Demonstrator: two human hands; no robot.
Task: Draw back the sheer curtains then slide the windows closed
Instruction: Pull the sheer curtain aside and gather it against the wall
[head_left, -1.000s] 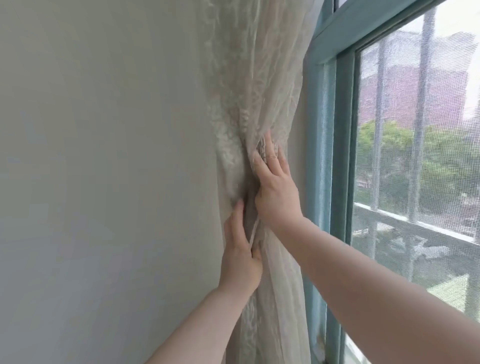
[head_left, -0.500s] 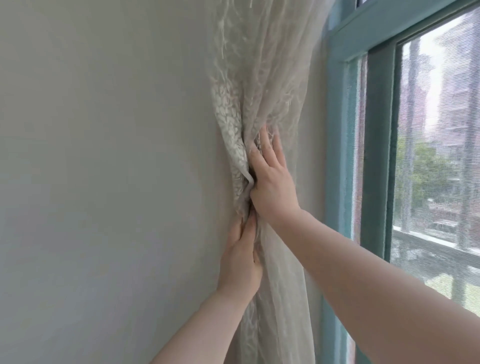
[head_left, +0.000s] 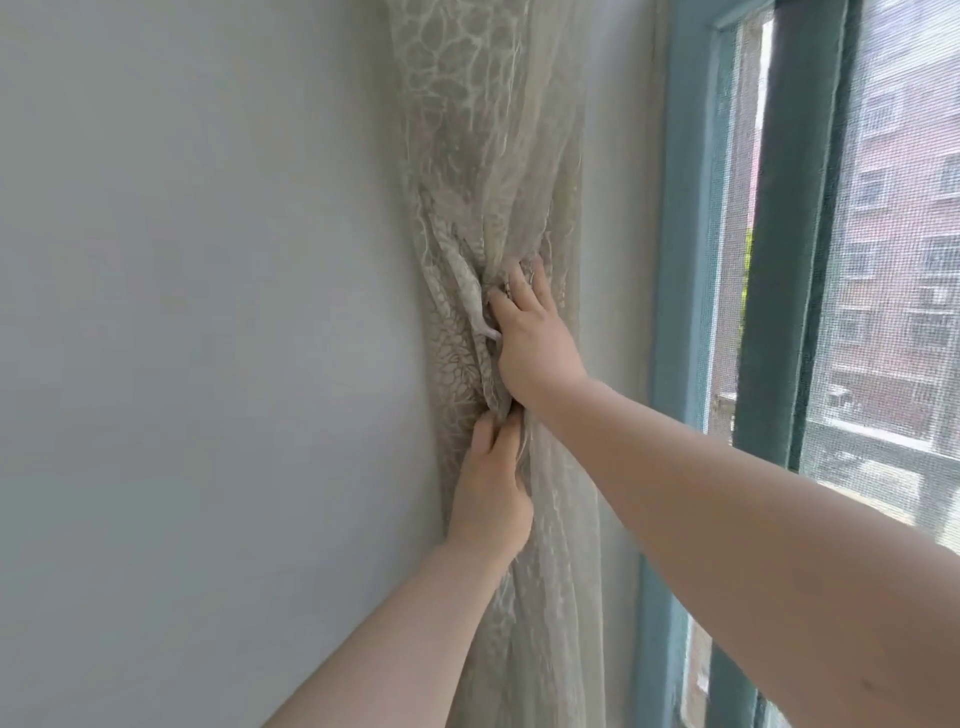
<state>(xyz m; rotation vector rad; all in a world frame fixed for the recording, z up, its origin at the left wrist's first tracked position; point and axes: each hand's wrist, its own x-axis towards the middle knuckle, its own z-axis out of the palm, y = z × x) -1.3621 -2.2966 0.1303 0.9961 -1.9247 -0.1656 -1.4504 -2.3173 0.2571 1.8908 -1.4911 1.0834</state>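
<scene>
A cream sheer curtain (head_left: 483, 156) with a leaf-like pattern hangs gathered in a bunch against the wall, left of the window. My right hand (head_left: 535, 343) presses into the bunch at its pinched waist, fingers partly buried in the fabric. Just below it, my left hand (head_left: 491, 493) grips the same gathered cloth, fingertips tucked into the folds. A pale strip of fabric (head_left: 470, 291) sticks out beside my right thumb. The window (head_left: 779, 249) has a teal frame and a mesh screen.
A plain pale wall (head_left: 197, 312) fills the left half. Through the screen (head_left: 904, 312) I see red-brick buildings outside. The lighter teal outer frame (head_left: 685, 260) stands right beside the curtain bunch.
The view has swung left, so less of the window shows. Both hands stay on the curtain bunch; my left hand has moved up closer under my right.
</scene>
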